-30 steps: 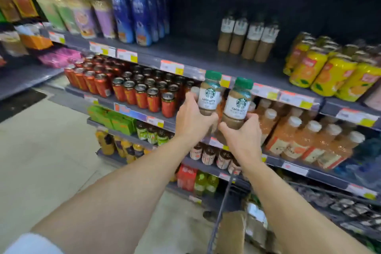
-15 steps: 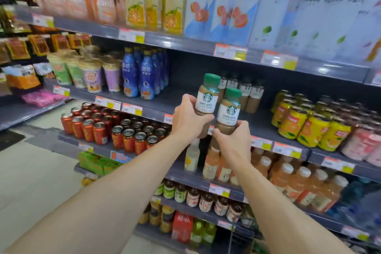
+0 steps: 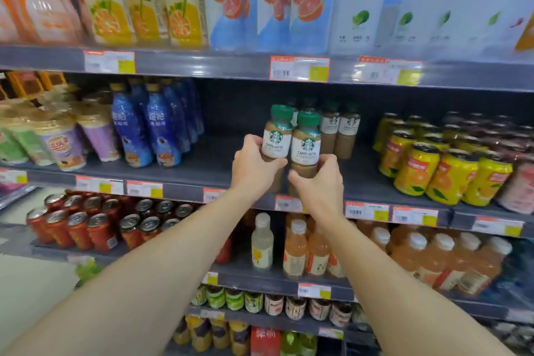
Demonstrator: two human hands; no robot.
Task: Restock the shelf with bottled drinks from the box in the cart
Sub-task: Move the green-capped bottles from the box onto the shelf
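Bottled drinks, two of them, are held side by side in front of a dark shelf [image 3: 219, 165]. The left hand [image 3: 254, 166] curls round the lower body of the left bottle [image 3: 276, 136], thumb across the front. The right hand [image 3: 320, 182] wraps the lower body of the right bottle [image 3: 307, 144], fingers closed round it. Both bottles stand upright, long axis vertical, green caps on top, labels facing the camera. Each white label carries the round green Starbucks mermaid logo and the words "CAFFE LATTE" (smaller print below is too blurred to read). The two bottles touch each other.

Just behind them, at the back of the same shelf, stand more coffee bottles [image 3: 341, 136] with dark caps. To the left on that shelf are blue bottles [image 3: 161, 130] with white Chinese characters; to the right, yellow cans [image 3: 450, 176] showing oranges. Above, tall cartons [image 3: 239, 3] show grapefruit slices. Price tags [image 3: 299, 68] line the shelf edges, their writing illegible. Below sit red cans [image 3: 78, 231] and pale orange bottles [image 3: 297, 248] with white caps.
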